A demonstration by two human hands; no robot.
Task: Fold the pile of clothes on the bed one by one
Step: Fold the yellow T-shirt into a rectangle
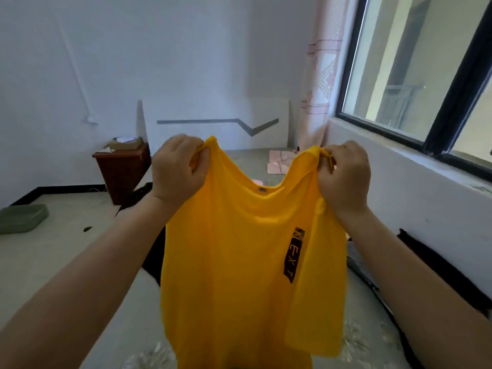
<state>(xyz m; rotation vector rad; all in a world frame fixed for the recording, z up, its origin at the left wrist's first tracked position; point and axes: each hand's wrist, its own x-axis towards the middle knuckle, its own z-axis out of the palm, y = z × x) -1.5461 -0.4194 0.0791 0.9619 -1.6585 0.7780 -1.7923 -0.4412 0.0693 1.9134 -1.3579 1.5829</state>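
Yellow shirt (239, 262) hangs in the air in front of the person, held up by its 2 shoulder corners above the bed (101, 302), with the neckline dipping between the hands. Left hand (179, 170) has its fingers curled tight on the left shoulder seam; right hand (344, 177) pinches the bunched right shoulder the same way, so both sets of fingers are clamped on cloth, not spread. From each grip the garment falls straight down, its long axis vertical, and its hem runs out of view at the bottom edge. Both hands sit at about the same height, well apart, and neither looks nearer to the body of the shirt than the other.

Thin and bright yellow, the fabric has soft creases under the collar and a small dark tag at the neck. A dark vertical strip with pale letters (292, 254) sits on its right side, and the right sleeve droops in a loose fold. Lowering it flat onto the bed seems the likely next step, and that limp cloth may wrinkle as it lands.
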